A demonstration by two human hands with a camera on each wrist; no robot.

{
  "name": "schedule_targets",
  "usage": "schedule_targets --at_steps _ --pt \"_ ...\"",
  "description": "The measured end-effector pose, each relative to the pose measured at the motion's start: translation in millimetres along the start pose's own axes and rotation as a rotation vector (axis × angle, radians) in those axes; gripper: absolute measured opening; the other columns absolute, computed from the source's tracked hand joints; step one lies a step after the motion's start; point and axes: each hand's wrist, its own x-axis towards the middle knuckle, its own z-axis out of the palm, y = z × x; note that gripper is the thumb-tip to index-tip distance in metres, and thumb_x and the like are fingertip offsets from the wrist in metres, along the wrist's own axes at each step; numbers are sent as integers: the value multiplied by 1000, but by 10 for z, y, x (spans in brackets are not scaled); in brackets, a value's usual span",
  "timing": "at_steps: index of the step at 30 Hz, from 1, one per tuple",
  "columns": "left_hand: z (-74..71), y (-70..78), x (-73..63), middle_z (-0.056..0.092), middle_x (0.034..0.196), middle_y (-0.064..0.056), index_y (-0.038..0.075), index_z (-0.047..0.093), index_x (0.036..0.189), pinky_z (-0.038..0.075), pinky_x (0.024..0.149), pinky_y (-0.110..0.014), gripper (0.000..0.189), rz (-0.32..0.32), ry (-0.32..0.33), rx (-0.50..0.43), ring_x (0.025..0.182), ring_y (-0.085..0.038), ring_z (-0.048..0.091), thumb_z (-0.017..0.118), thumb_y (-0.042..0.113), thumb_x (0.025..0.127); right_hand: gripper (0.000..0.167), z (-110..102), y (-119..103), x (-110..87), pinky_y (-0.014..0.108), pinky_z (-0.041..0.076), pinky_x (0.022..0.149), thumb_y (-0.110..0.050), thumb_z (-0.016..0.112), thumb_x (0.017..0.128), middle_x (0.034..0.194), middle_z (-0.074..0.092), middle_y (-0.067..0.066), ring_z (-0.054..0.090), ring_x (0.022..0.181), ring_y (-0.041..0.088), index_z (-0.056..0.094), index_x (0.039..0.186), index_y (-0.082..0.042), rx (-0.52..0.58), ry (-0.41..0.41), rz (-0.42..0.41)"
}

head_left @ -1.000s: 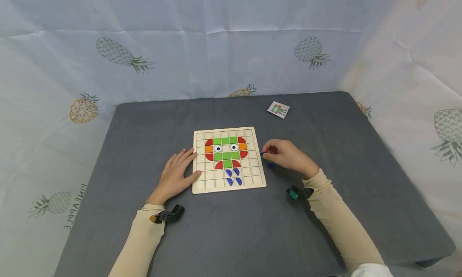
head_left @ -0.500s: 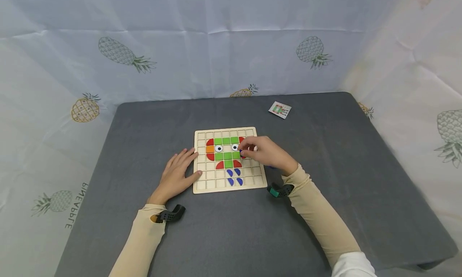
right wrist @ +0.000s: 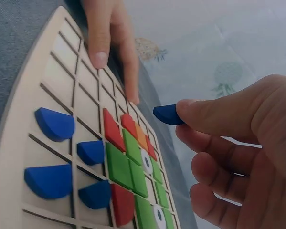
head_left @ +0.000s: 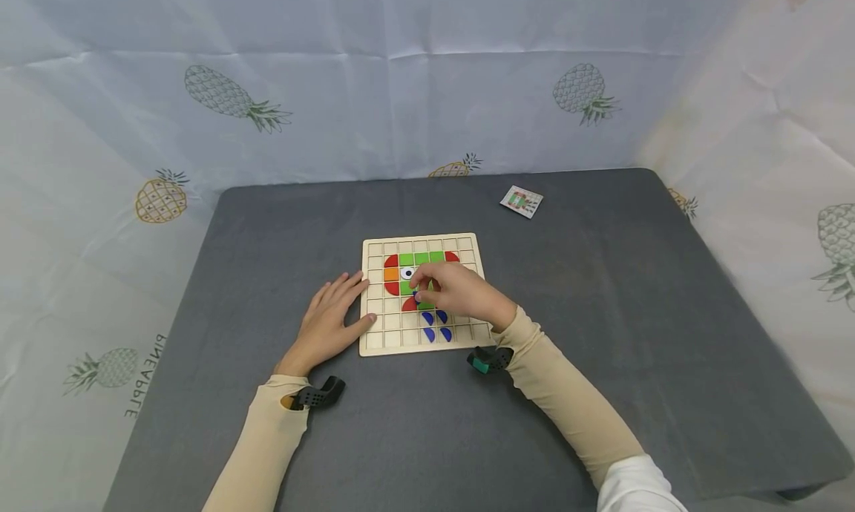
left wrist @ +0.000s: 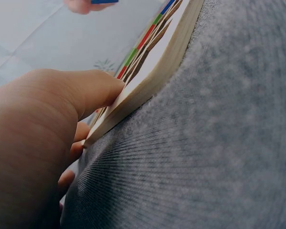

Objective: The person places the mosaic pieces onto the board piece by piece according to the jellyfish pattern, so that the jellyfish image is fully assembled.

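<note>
A pale wooden grid board (head_left: pixel 377 341) lies on the table, bearing a figure of green squares (head_left: pixel 421 259), red quarter-rounds (head_left: pixel 391 289), an orange square (head_left: pixel 391 274) and eye tiles (head_left: pixel 407 273). Several blue half-round pieces (right wrist: pixel 54 124) sit in cells at its near side. My left hand (head_left: pixel 325 325) rests at the board's left edge, fingers extended and thumb on the rim. Above the figure, my right hand (head_left: pixel 461 289) pinches another blue half-round piece (right wrist: pixel 166 114) between thumb and index finger, clear of the board. That hand hides part of the figure in the head view.
A small picture card (head_left: pixel 522 202) showing a similar figure lies at the back right of the grey table (head_left: pixel 601 274). White pineapple-print cloth (head_left: pixel 374 111) hangs behind and on both sides. Each wrist wears a black camera band (head_left: pixel 320 395).
My right hand has carried the blue half-round piece leftward from beside the board to over the figure. The left hand has stayed at the board's edge.
</note>
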Motion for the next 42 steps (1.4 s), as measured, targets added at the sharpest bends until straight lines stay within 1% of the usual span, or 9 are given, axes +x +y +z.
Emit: schedule_targets --at_steps 5,12,18,24,28,34,39,42 --pt "-1 3 5 30 168 -3 16 40 157 7 131 -50 69 0 6 0 158 -27 18 63 43 97 10 102 -14 24 23 48 68 -15 68 98 98 73 -3 56 78 11 76 104 -13 -74 -28 -14" --pt "4 -5 3 31 167 -3 15 41 156 8 131 -50 69 -1 7 3 158 -27 18 63 42 97 10 231 -26 33 23 47 61 -17 68 98 96 73 -6 55 72 10 77 102 -19 -156 -44 0" --pt "7 -5 1 32 167 -3 15 42 156 7 131 -50 69 -3 8 1 158 -27 19 63 42 97 11 300 -43 30 23 49 62 -18 68 98 98 73 -6 56 78 9 77 103 -19 -214 -53 8" --pt "7 -5 -1 32 167 -3 15 42 156 8 131 -50 68 -4 9 0 158 -27 19 64 41 97 13 340 -67 12 25 53 70 -18 68 98 105 74 -4 58 89 11 79 105 -18 -252 -49 21" --pt "6 -8 0 32 167 -4 15 42 156 8 131 -50 68 0 11 1 158 -27 19 64 41 97 14 364 -75 7 26 54 69 -19 67 98 108 74 -4 58 91 11 78 106 -19 -275 -44 35" --pt "-2 -5 -2 32 167 -4 15 42 156 8 131 -51 68 2 9 5 158 -28 19 64 41 97 12 385 -74 8 24 52 63 -19 68 97 105 73 -6 57 86 8 77 104 -21 -295 -35 34" --pt "-3 -3 4 32 167 -5 14 42 156 8 130 -51 69 -2 7 9 158 -28 19 64 41 97 12 346 -59 14 22 50 61 -18 65 99 102 72 -5 56 82 9 76 104 -20 -278 -34 16" --pt "-1 -3 5 31 167 -4 15 42 156 7 130 -52 69 -6 5 10 158 -28 19 64 41 97 13 286 -51 17 22 50 63 -17 64 99 101 72 -4 56 80 9 76 104 -19 -250 -34 8"
